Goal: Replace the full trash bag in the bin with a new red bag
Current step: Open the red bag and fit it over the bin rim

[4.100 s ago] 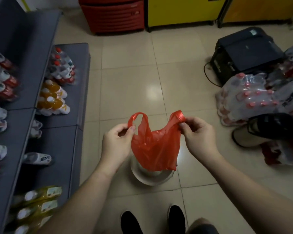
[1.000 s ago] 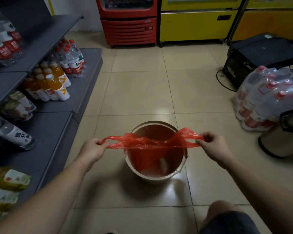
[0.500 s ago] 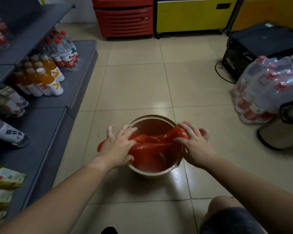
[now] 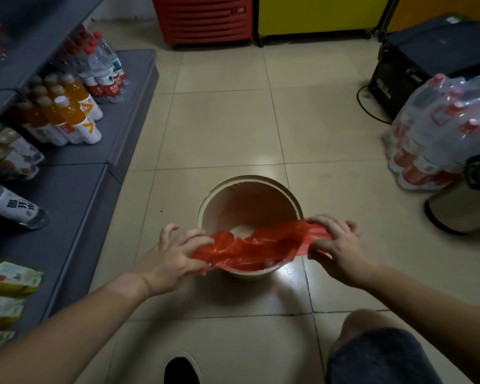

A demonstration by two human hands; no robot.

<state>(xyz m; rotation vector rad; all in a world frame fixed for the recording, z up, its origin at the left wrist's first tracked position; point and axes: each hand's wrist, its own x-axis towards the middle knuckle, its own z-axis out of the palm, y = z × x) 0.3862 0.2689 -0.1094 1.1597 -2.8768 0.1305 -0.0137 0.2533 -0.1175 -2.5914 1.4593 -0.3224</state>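
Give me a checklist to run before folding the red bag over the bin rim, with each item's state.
1. Left hand grips the bag edge: ok.
2. Right hand grips the other edge: ok.
3. Bag mouth spread across the whole bin: not ok, it spans only the near half and the far rim is bare.
4. Bag pushed down to the bottom: not ok, pale bin floor shows beyond the bag.
5. Old full bag out of the bin: ok, none is seen inside.
6. Bag free of tears: cannot tell.
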